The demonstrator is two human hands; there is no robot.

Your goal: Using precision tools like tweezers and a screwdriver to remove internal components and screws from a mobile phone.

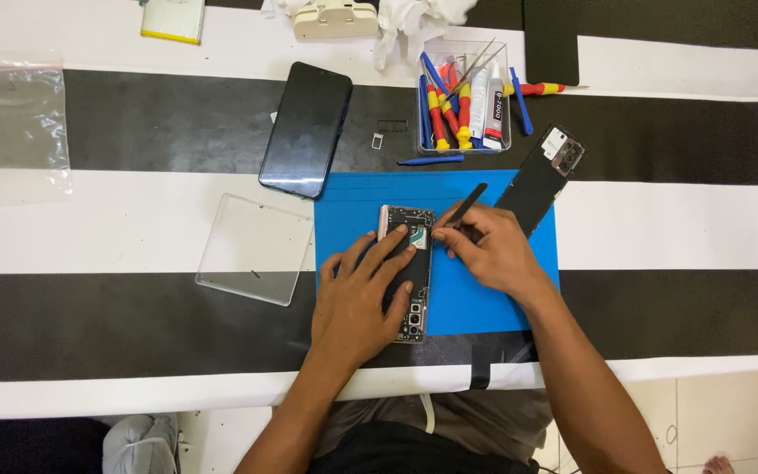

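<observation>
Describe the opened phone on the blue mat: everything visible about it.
The opened phone lies flat, long axis running away from the person, near the middle of the blue mat. Its back is off, showing dark internals, a metallic frame and small circuit parts at both ends. The left hand rests over it, fingers pressing its upper half. The right hand holds a thin black tool at its upper right edge.

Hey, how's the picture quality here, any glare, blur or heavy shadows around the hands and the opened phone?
Head view: even, soft light, sharp throughout. The left hand and right hand cast only faint shadows on the blue mat. The opened phone is glare-free; the clear plastic lid shows mild sheen.
</observation>
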